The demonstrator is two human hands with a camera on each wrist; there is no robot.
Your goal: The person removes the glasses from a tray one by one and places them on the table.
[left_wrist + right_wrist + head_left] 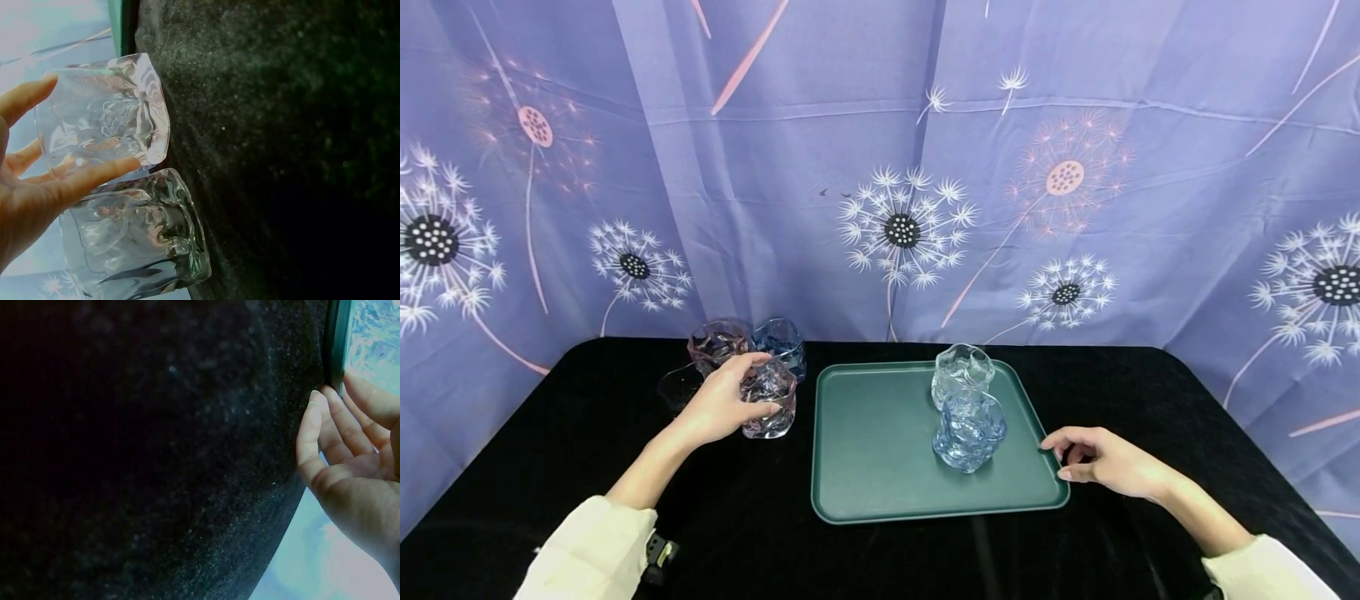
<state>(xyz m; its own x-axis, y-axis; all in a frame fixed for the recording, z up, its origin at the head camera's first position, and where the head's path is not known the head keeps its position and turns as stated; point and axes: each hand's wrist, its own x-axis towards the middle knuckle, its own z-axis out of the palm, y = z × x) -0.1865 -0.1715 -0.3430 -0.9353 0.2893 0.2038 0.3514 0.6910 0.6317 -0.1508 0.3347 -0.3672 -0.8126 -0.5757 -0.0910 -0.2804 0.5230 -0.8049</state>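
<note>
My left hand [722,404] grips a faintly pink, wavy-sided drinking glass [772,421], thumb on one side and fingers on the other. In the left wrist view, another clear glass [140,244] stands close beside the held glass [115,119]. Behind the hand are a pink glass [711,340] and a blue glass [782,340], with a dark-looking glass [676,387] partly hidden by the hand. At the right edge of the green tray [880,450], my right hand [1112,462] holds the rim between thumb and curled fingers.
A clear glass [958,371] and a light blue glass [970,437] stand on the tray's right half, one in front of the other. Black cloth [737,533] covers the table. A purple curtain [820,167] with dandelion prints hangs along the back edge.
</note>
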